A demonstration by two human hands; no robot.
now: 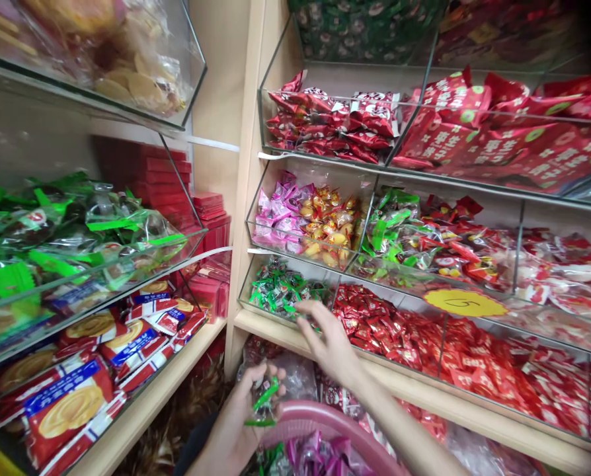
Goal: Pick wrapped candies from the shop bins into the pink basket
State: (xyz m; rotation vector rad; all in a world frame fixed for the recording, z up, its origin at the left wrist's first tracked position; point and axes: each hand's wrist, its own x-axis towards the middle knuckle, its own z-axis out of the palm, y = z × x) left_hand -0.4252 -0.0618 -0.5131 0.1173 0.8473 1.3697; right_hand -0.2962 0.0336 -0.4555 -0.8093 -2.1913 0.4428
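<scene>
My left hand (249, 403) is curled around several clear-wrapped candies (264, 402) with green ends, above the rim of a pink basin (320, 411). My right hand (328, 334) reaches to the front edge of the lowest right-hand bin (256, 305). Its fingers are apart and bent toward the green-and-dark wrapped candies (280, 284) there. Nothing shows in that hand, though its fingertips are partly over the candies. Inside the basin lie purple-wrapped candies (320, 453) and some green-wrapped ones (274, 457).
Red-wrapped candies (369, 317) fill the bins to the right. Higher bins hold purple (280, 205), gold (330, 225) and red packets (330, 119). A yellow price tag (467, 303) hangs on one. Leftward are cookie packets (67, 403), green-ended packets (77, 225) and red boxes (164, 175).
</scene>
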